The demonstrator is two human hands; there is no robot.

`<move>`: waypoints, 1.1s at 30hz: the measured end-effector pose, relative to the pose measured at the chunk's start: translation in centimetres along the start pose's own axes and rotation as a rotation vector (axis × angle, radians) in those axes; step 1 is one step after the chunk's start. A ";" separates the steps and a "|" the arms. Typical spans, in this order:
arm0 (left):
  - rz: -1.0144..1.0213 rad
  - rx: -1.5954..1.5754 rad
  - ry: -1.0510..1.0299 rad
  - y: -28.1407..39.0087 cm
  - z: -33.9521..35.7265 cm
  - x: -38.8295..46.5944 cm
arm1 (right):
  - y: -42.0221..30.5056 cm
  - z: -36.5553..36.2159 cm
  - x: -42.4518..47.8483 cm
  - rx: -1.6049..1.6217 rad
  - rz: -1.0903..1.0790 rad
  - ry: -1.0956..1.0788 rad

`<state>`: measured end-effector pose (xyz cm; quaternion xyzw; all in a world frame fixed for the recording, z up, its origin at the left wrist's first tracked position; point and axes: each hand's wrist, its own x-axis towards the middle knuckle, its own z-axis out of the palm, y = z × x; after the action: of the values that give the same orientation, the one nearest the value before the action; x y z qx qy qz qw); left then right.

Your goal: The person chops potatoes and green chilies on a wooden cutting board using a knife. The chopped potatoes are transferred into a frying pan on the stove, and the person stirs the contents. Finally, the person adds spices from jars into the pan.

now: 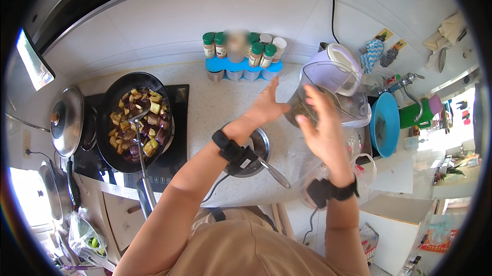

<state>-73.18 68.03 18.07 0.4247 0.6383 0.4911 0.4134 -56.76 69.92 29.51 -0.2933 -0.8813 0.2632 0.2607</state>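
Observation:
My left hand [267, 103] is over the counter with its fingers apart and nothing in it. Close to its thumb stands a tinted clear plastic container [294, 108]; I cannot tell whether they touch. My right hand [324, 133], blurred, is in front of that container, fingers spread and holding nothing. Below my left wrist sits a metal bowl [264, 139], partly hidden, with a metal-handled utensil [277, 175] across its rim. At left, a black frying pan [105, 122] holds eggplant chunks [153, 119] and a metal spatula [140, 145].
The pan rests on a black induction cooktop [178, 110]. Behind my hands, a blue rack [244, 66] carries several green-capped spice jars [255, 54]. At right are a lilac electric kettle [326, 64], a blue basin [385, 122] and a faucet [413, 80]. A lidded pot [69, 122] stands far left.

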 end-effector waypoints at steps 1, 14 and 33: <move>-0.013 -0.008 0.008 -0.3 -0.4 0.1 | 0.6 1.8 0.7 0.032 0.028 -0.033; -0.329 0.087 0.025 -9.6 -3.3 7.0 | 12.8 19.3 8.1 0.114 0.474 -0.023; -0.259 -0.026 -0.045 -12.9 -1.1 8.1 | 16.8 22.2 6.3 0.658 0.828 0.089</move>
<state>-78.37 73.38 4.79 0.3443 0.6721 0.4321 0.4930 -68.36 78.71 4.96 -0.5304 -0.5505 0.5940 0.2504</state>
